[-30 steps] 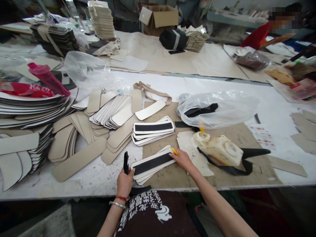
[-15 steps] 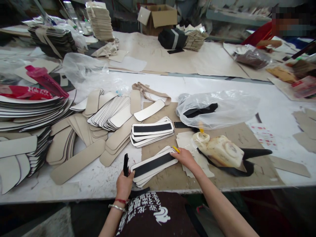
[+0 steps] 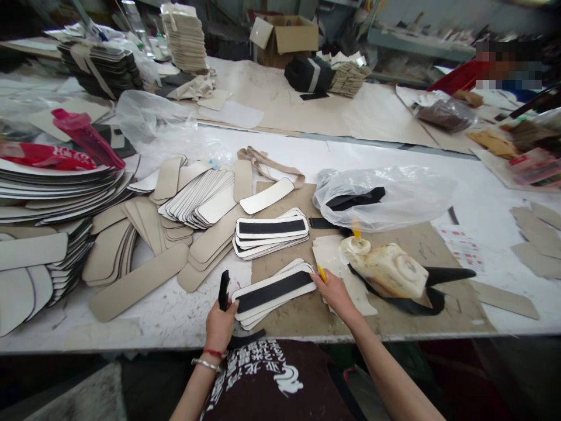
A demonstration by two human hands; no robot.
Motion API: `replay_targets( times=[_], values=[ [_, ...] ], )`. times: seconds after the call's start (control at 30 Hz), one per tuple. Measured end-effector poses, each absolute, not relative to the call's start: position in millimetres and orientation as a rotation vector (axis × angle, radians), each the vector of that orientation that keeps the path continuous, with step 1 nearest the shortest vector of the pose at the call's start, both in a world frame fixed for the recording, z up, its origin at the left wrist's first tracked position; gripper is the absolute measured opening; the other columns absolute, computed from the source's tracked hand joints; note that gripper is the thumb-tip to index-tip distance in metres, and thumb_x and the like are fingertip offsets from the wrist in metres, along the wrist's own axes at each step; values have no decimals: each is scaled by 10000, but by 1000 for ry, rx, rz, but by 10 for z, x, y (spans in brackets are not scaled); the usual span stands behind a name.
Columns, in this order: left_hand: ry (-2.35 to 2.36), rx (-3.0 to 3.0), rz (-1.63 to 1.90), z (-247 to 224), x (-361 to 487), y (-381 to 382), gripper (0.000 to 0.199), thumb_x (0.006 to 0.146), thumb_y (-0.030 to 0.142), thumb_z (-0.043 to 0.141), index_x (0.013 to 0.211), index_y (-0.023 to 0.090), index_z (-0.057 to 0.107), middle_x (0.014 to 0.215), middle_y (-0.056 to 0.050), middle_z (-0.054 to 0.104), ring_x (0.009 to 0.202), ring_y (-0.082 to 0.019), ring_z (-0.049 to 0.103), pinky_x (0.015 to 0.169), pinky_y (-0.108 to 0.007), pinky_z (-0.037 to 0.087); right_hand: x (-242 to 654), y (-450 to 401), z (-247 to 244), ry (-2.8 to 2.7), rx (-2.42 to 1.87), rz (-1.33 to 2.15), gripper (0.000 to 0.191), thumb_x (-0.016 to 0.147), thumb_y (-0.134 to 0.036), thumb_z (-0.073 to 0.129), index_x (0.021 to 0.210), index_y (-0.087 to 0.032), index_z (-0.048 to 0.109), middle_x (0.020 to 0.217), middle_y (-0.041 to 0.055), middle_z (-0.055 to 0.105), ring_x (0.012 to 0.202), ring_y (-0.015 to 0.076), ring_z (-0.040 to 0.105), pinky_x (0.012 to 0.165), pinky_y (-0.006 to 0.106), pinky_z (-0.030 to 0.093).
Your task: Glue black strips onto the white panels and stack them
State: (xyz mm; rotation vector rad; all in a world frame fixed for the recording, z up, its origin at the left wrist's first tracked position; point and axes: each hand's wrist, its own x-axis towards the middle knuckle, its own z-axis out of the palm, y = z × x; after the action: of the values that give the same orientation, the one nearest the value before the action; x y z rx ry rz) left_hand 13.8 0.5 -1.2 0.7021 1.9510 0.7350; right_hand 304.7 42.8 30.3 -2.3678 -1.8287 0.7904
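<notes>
My left hand (image 3: 220, 324) is closed around a bunch of black strips (image 3: 224, 289), its thumb at the left end of a black strip (image 3: 274, 292) lying along a white rounded panel (image 3: 245, 291). That panel tops a small fanned stack near the table's front edge. At the strip's right end is my right hand (image 3: 335, 292), closed on a thin yellow tool (image 3: 322, 272) whose kind I cannot make out. Its fingertips touch the panel's right corner. Just behind lies another stack of white panels (image 3: 272, 225), the top one bearing a black strip.
Beige and white panels (image 3: 140, 283) spread across the left. On the right lie a stained plastic container (image 3: 397, 269) with a yellow stick (image 3: 356, 228) at its mouth, and a clear plastic bag (image 3: 412, 193) holding black material. A cardboard box (image 3: 295, 35) stands behind.
My right hand has shifted slightly right and down at the strip's right end, and the yellow tool stands steeper. My left hand has barely moved. The head view has shifted a little.
</notes>
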Motion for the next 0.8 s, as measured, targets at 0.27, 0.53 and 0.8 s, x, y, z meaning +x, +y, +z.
replay_targets(
  times=[0.27,0.53,0.8],
  values=[
    [1945,754,719,56,68,-61,400,558,438,608,809,127,606,679,-45,615,678,-201,573,630,-290,423,2979,303,232,-1967,-2286,413,246,831,-337,412,1006,-206,524,931,52,573,848,165,528,704,243,382],
    [1918,782,704,-41,30,-38,346,571,399,601,792,133,590,607,-27,600,610,-192,570,565,-274,416,2744,485,202,-2101,-2293,408,158,816,-292,454,922,-229,553,943,43,554,834,148,504,686,224,365],
    [1925,797,667,-37,29,-14,323,611,371,580,835,138,582,698,-53,625,679,-199,587,601,-279,427,2815,618,309,-2099,-2400,758,193,824,-241,358,910,-151,506,755,45,582,664,140,520,565,219,295]
  ],
)
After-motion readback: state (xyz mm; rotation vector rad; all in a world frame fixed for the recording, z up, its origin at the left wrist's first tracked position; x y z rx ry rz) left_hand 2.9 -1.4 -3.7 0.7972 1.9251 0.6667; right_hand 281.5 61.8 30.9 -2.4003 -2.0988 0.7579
